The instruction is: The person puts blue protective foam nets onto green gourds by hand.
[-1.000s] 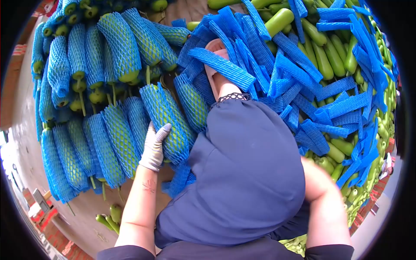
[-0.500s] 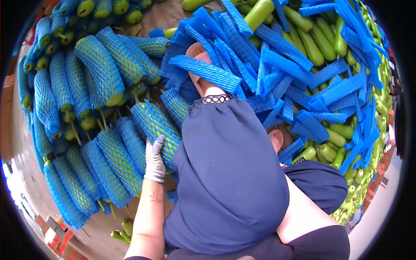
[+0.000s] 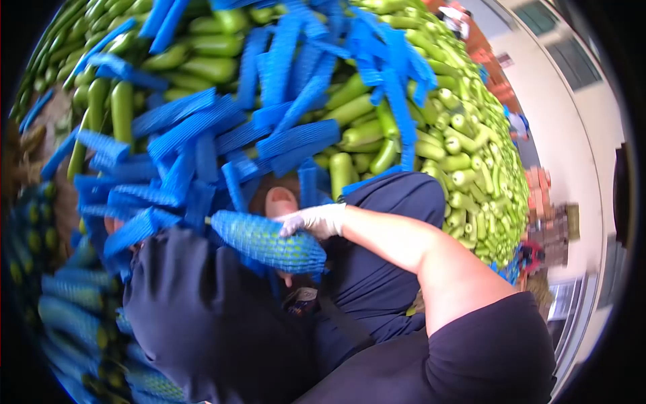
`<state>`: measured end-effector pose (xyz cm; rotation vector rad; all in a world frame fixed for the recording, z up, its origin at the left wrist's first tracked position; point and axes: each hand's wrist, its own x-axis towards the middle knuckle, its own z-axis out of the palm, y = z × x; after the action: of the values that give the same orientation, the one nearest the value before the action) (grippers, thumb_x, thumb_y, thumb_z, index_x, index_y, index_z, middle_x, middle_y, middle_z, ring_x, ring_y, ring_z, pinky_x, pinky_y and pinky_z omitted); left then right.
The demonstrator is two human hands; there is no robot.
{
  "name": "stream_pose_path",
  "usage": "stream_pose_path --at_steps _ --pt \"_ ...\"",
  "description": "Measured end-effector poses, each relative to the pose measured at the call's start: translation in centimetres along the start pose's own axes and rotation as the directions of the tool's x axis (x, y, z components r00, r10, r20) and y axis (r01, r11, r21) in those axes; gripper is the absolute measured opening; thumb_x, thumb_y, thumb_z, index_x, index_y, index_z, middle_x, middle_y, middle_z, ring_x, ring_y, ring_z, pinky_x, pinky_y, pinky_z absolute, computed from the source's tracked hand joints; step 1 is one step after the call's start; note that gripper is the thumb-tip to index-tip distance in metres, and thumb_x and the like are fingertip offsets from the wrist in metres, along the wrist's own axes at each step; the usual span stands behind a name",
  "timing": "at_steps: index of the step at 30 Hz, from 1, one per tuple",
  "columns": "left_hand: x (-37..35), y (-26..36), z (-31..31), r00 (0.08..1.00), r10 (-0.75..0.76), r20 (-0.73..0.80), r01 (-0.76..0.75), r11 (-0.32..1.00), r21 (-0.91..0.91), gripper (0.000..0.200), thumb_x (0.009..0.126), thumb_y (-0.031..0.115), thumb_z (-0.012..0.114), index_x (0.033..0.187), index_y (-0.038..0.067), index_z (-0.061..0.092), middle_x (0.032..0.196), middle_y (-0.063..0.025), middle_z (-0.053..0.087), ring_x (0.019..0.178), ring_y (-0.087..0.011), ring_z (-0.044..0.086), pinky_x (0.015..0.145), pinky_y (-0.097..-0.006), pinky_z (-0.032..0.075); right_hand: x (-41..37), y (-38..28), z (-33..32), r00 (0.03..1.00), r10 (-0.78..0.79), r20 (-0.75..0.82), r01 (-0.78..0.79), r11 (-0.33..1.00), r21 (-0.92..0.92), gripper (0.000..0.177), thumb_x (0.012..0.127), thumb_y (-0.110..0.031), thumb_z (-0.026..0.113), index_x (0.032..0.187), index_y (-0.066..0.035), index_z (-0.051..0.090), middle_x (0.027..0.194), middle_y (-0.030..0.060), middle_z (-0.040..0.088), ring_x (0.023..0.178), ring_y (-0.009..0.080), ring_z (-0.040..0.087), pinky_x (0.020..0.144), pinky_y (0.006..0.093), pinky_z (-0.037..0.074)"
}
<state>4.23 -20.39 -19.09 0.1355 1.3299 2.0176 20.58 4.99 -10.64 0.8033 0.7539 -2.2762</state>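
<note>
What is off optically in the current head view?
Head view, edges: fisheye curves the building wall, corners go black. Head view, lower left: wrapped gourds look dim and soft. Head view, centre: right hand bright, nearly washed out; mesh on the netted gourd is readable.

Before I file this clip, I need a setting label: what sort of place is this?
Probably a produce packing area: a big heap of green gourds, loose blue mesh sleeves, and a netted gourd in the gloved right hand.
</note>
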Motion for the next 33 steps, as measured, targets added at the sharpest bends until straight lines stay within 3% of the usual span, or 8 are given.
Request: stream_pose_path --at_steps 3,6,8,13,19,21,23,33 --pt "2.6 0.2 3.8 0.993 0.026 0.119 -0.029 0.999 0.018 0.028 0.093 0.021 0.053 0.107 -0.001 0.062 0.107 -0.0108 0.066 0.093 -0.0202 0.064 0.086 -0.0355 0.051 -9.5 -4.4 -0.2 0.962 -0.244 -0.126 0.251 0.967 0.04 0.05 0.076 -0.019 0.072 0.123 -0.012 0.059 0.113 0.0049 0.066 0.104 0.0205 0.062 0.094 0.0419 0.049" --pt "3.9 0.0 7.7 0.976 0.026 0.215 -0.038 0.998 0.052 0.028 0.093 0.021 0.053 0.107 -0.002 0.062 0.107 -0.0109 0.066 0.093 -0.0204 0.064 0.086 -0.0356 0.051 -21.9 -4.8 1.1 0.394 -0.578 -0.715 0.557 0.769 -0.314 0.033 0.072 -0.03 0.077 0.098 -0.012 0.067 0.101 0.0053 0.067 0.093 0.0212 0.063 0.091 0.0417 0.051" --pt "4.5 0.3 9.8 0.964 0.031 0.263 -0.054 0.995 0.082 0.028 0.093 0.021 0.053 0.108 -0.002 0.062 0.107 -0.011 0.065 0.093 -0.0205 0.064 0.086 -0.0357 0.051 -27.3 -4.2 -2.4 0.385 -0.659 -0.647 0.854 0.519 -0.021 0.052 0.082 -0.047 0.07 0.115 -0.008 0.061 0.107 0.0108 0.068 0.095 0.0261 0.065 0.087 0.0444 0.054" --pt "6.4 1.6 15.4 0.937 0.089 0.339 -0.142 0.981 0.133 0.029 0.093 0.021 0.054 0.108 -0.002 0.062 0.108 -0.0113 0.065 0.094 -0.0208 0.064 0.086 -0.0359 0.051 -37.4 2.9 -16.2 -0.043 -0.559 -0.828 0.997 0.025 -0.069 0.021 0.092 -0.033 0.065 0.097 -0.013 0.061 0.072 0.0001 0.057 0.05 0.0103 0.044 0.037 0.0228 0.03" --pt "7.0 3.3 20.1 0.907 0.124 0.403 -0.228 0.949 0.22 0.03 0.093 0.022 0.054 0.109 -0.002 0.061 0.108 -0.0116 0.065 0.095 -0.0212 0.064 0.086 -0.0361 0.051 -38.4 3.8 -19.7 -0.476 -0.401 -0.783 0.718 0.336 -0.609 0.039 0.086 -0.024 0.072 0.118 -0.007 0.058 0.096 0.0049 0.063 0.08 0.0149 0.06 0.068 0.0281 0.05" --pt "6.8 3.6 20.9 0.902 0.139 0.408 -0.254 0.936 0.244 0.03 0.093 0.022 0.054 0.109 -0.002 0.061 0.108 -0.0117 0.065 0.095 -0.0213 0.064 0.086 -0.0362 0.051 -35.2 5.0 -24.6 -0.499 -0.756 -0.424 0.079 0.448 -0.891 0.075 0.078 -0.038 0.079 0.141 -0.012 0.045 0.125 0.0161 0.059 0.116 0.031 0.056 0.101 0.038 0.044" --pt "6.5 3.9 21.3 0.902 0.147 0.407 -0.276 0.92 0.277 0.03 0.093 0.022 0.054 0.109 -0.003 0.061 0.108 -0.0118 0.065 0.095 -0.0214 0.064 0.086 -0.0363 0.051 -33.1 4.4 -20.6 -0.369 -0.777 -0.511 -0.657 0.607 -0.448 0.097 0.071 -0.048 0.08 0.151 -0.021 0.032 0.137 0.0241 0.05 0.131 0.0386 0.046 0.113 0.0398 0.032" --pt "2.8 6.7 22.3 0.9 0.24 0.363 -0.386 0.827 0.41 0.031 0.093 0.022 0.054 0.111 -0.003 0.061 0.109 -0.0122 0.065 0.097 -0.022 0.064 0.086 -0.0366 0.05 -33.6 4.9 -26.9 -0.5 -0.788 -0.358 -0.224 0.517 -0.826 0.043 0.082 -0.035 0.073 0.11 -0.003 0.066 0.111 0.0221 0.063 0.101 0.0359 0.062 0.088 0.0425 0.049"
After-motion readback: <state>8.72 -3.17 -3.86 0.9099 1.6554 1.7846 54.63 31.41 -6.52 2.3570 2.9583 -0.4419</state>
